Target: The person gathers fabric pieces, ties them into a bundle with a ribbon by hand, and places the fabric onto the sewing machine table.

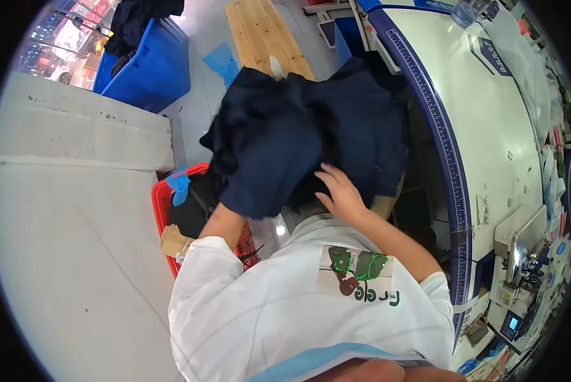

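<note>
A dark navy garment (276, 146) is spread in loose folds in front of my body, partly blurred. My left forearm (223, 226) runs into the cloth, which covers the hand, so its fingers are hidden. Against the near edge of the garment rests my right hand (344, 196), its fingers apart and nothing gripped in them. More navy cloth (368, 127) lies to the right, reaching toward the machine bed.
At left stands a red basket (161, 210) with dark cloth and a blue strip. A blue bin (164, 67) of dark clothing is beyond it, near a wooden bench (266, 32). A white sewing table (451, 83) with a ruler edge borders the right; a white wall (75, 223) borders the left.
</note>
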`<state>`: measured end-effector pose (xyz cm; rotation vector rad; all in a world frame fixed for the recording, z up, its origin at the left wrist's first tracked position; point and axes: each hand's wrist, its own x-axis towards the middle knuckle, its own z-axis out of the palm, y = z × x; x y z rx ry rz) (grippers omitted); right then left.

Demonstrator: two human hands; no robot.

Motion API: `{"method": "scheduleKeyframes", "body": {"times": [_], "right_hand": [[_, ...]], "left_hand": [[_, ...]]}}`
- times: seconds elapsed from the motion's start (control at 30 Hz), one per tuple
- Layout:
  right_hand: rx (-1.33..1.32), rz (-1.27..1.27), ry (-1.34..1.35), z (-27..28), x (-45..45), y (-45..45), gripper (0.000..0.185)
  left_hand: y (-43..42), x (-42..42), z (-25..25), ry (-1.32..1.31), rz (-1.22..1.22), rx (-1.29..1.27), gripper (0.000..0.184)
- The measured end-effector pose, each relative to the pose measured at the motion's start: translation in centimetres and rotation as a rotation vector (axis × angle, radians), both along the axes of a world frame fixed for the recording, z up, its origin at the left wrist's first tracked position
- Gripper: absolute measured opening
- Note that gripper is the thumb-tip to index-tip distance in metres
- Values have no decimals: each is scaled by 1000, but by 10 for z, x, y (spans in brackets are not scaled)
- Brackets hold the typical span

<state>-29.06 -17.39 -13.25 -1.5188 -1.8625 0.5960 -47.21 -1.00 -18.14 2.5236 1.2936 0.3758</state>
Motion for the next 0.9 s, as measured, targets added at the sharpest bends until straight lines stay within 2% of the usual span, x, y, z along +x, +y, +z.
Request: {"method": "scheduleKeyframes", "body": {"times": [0.03, 0.1, 0.13, 0.2, 0.23, 0.27, 0.37, 0.4, 0.47, 0.53, 0.6, 0.67, 0.73, 0.77, 0.8, 0.83, 0.87, 0.9], "right_hand": [[165, 43, -158, 4, 1, 10, 46], [174, 84, -485, 27, 14, 31, 52], [74, 0, -544, 24, 29, 46, 52], [101, -165, -585, -33, 83, 50, 58], [-2, -193, -629, -52, 99, 46, 59], [-28, -197, -634, -55, 104, 46, 59], [-74, -197, -642, -57, 105, 49, 59], [-189, -181, -624, -52, 103, 50, 60], [-407, -140, -599, -40, 101, 51, 61], [-289, -164, -571, -46, 100, 48, 62], [-207, -187, -544, -51, 93, 44, 60], [-149, -225, -529, -50, 89, 43, 56], [9, -290, -454, -46, 78, 32, 48], [89, -325, -417, -42, 69, 25, 44], [215, -346, -174, -30, 57, 13, 28], [324, -327, 7, -28, 43, 0, 20], [254, -165, -81, -27, 34, -22, 15], [101, -12, -237, -40, 22, -52, 16]], "left_hand": [[27, -18, -9, -10, 74, 26, 40], [73, -64, -41, -23, 232, 119, 41], [86, -88, -63, -18, 296, 166, 42], [84, -141, -126, 12, 363, 180, 43], [67, -166, -163, 32, 358, 178, 44], [43, -178, -159, -142, 502, -539, 49], [-15, -205, -221, -13, 497, -623, 43], [-33, -167, -168, -117, 732, -537, 39], [-39, -142, -131, -427, 674, -37, 41], [-38, -87, -35, -391, 547, 253, 42], [-37, -48, 25, -585, 381, 46, 53], [-37, -9, 56, -446, 211, 95, 59], [-37, 15, 52, -217, 214, -289, 70], [-36, 29, 52, -163, 169, -446, 69], [-36, 46, 52, -107, 119, -604, 69], [-41, 67, 47, -328, 70, -556, 65], [-48, 89, 42, -551, 27, -507, 62], [-45, 113, 53, -588, 84, -595, 57]]}}
